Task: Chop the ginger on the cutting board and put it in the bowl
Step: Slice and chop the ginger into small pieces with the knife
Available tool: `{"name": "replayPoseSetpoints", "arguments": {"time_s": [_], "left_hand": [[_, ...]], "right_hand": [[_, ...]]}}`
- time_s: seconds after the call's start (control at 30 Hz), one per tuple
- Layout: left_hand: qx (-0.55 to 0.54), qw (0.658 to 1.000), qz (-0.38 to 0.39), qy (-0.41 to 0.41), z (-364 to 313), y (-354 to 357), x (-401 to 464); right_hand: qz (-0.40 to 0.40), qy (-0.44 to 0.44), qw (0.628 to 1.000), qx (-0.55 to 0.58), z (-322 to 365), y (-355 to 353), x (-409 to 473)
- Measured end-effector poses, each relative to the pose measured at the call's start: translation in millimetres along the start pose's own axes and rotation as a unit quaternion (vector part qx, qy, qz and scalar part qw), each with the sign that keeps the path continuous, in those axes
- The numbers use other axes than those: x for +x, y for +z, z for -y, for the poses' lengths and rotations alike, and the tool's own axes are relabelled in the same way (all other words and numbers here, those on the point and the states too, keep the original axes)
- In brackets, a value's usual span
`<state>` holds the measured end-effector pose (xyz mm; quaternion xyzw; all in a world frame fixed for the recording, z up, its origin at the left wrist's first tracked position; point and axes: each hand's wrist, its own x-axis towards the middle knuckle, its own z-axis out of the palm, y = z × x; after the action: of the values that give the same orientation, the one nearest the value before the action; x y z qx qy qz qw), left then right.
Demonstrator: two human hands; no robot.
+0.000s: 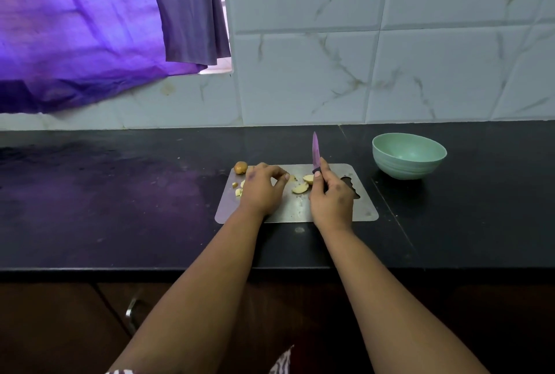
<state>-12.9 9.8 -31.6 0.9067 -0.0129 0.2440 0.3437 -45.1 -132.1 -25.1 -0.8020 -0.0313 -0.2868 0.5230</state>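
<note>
Both forearms reach out from under my view toward the cutting board (330, 211), a thin metal sheet lying flat on the black counter (120, 208). I take the board as my landmark. My right hand (332, 196) is over its middle, fingers wrapped round the handle of a purple knife (315, 152), whose blade points up and away, off the board's surface. My left hand (261, 187) rests on the board's left half with fingers curled down, fingertips touching the surface beside the cut ginger; whether it pinches a piece I cannot tell. Pale ginger slices (301, 185) lie on the board between the two hands, smaller bits (238, 188) near its left edge, and an uncut brown ginger knob (240, 167) at its far left corner. Well to the right of the board, beyond it, stands the green bowl (409, 155).
</note>
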Motion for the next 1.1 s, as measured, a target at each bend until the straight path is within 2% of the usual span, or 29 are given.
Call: {"name": "replayPoseSetpoints", "arguments": {"time_s": [0.1, 0.27, 0.5, 0.7, 0.83, 0.9, 0.97, 1.03, 1.1], "left_hand": [[0.004, 1.000, -0.006, -0.010, -1.4, 0.1, 0.9], [0.053, 0.994, -0.011, -0.092, 1.8, -6.0, -1.1], [0.067, 0.990, -0.001, -0.126, -4.0, -12.1, -2.6], [0.040, 0.989, 0.022, -0.144, -6.7, -14.8, -6.0], [0.010, 0.989, -0.034, -0.144, -12.6, -19.7, -8.1], [-0.022, 0.987, -0.068, -0.142, -11.8, -22.7, -7.7], [-0.043, 0.989, -0.037, -0.136, -10.0, -22.9, -7.5], [-0.035, 0.990, 0.034, -0.133, -7.2, -19.9, -7.6], [-0.022, 0.989, 0.066, -0.129, -4.5, -16.2, -6.4]], "right_hand": [[-0.004, -0.008, 1.000, 0.003, -0.4, 2.6, -2.0], [-0.003, -0.002, 1.000, 0.003, 0.9, 4.0, -2.0], [-0.010, -0.031, 0.999, -0.007, 11.9, 10.3, -9.1], [-0.034, -0.007, 0.999, 0.008, 13.9, 8.3, -6.5], [-0.029, -0.026, 0.999, -0.020, 17.7, 2.6, -11.7], [0.018, -0.008, 0.998, -0.063, 17.9, -1.2, -12.8], [0.065, 0.027, 0.991, -0.117, 18.3, -4.7, -15.9], [0.082, 0.060, 0.986, -0.133, 19.4, -7.0, -20.6], [0.102, 0.074, 0.981, -0.145, 23.1, -9.0, -25.9]]}}
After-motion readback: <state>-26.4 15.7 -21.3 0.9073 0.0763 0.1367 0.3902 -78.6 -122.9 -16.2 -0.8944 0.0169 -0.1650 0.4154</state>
